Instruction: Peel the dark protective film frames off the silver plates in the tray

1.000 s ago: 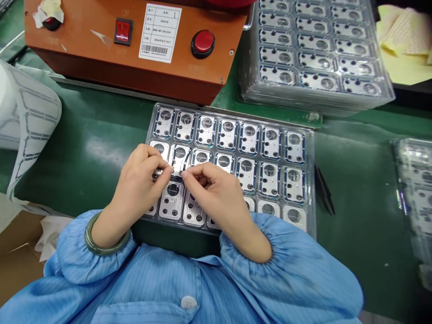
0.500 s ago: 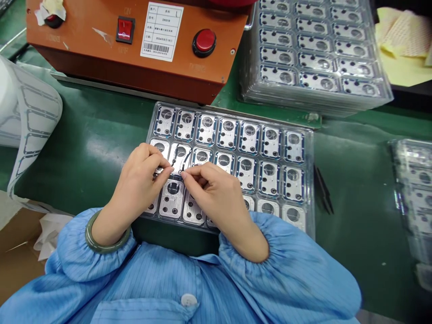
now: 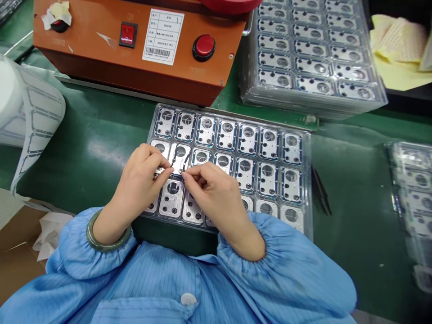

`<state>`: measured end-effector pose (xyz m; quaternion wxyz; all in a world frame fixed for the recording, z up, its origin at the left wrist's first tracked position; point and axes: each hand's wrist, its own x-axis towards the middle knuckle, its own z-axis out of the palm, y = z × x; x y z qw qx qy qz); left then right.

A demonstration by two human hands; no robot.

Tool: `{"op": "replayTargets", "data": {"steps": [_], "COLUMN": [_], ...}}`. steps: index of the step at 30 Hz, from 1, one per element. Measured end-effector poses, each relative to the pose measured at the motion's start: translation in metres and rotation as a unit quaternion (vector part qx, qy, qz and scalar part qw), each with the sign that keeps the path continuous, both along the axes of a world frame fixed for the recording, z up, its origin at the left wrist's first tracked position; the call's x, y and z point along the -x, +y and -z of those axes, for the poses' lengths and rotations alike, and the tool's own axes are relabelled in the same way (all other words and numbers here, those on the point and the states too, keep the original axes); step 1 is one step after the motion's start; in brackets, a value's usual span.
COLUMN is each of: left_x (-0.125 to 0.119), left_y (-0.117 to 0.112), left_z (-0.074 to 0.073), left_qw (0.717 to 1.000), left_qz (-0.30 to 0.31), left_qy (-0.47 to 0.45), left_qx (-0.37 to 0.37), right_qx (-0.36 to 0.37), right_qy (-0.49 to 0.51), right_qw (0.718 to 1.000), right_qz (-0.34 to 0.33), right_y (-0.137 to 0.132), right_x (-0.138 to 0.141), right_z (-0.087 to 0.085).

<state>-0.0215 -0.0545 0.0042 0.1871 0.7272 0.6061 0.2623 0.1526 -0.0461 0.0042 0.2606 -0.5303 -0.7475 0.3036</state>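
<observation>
Left hand (image 3: 143, 171) and right hand (image 3: 218, 189) nearly meet, thumb and forefinger of each pinched on a thin black flexible strip piece (image 3: 186, 158); the gripped ends are hidden by the fingertips.

Beneath everything spreads a smooth green desk (image 3: 354, 243). At its far side stands an orange-brown box-shaped machine (image 3: 101, 58) with red buttons, and to its right a tall stack of clear plastic trays (image 3: 317, 74). Nearer the person lies a clear rectangular plastic tray (image 3: 308, 180), its long axis running left to right, filled with rows of plates. Black slender tweezers (image 3: 321, 191) rest just beside its right edge, slanting near to far.

Under the fingertips, second from the left in the second row from the far edge, sits a silver rounded-rectangular metal plate (image 3: 178, 163). Its long axis points away from the person, round window at the far end. Over it, two strands of the strip piece run roughly lengthwise, far ends leaning right; whether they join cannot be told.
</observation>
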Motion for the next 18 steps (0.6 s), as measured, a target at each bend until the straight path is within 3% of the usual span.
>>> {"op": "replayTargets", "data": {"steps": [13, 18], "left_x": [0.0004, 0.0019], "left_y": [0.0025, 0.0030], "left_z": [0.0022, 0.0029], "left_qw": [1.000, 1.000], "left_qz": [0.006, 0.013], "left_qy": [0.022, 0.019], "left_qx": [0.010, -0.012], "right_qx": [-0.018, -0.017], "right_qy": [-0.085, -0.055], "right_qw": [0.996, 0.998], "right_qz": [-0.019, -0.001], "right_y": [-0.0004, -0.0005], "right_x": [0.0024, 0.0014], "right_z": [0.0006, 0.0012]}}
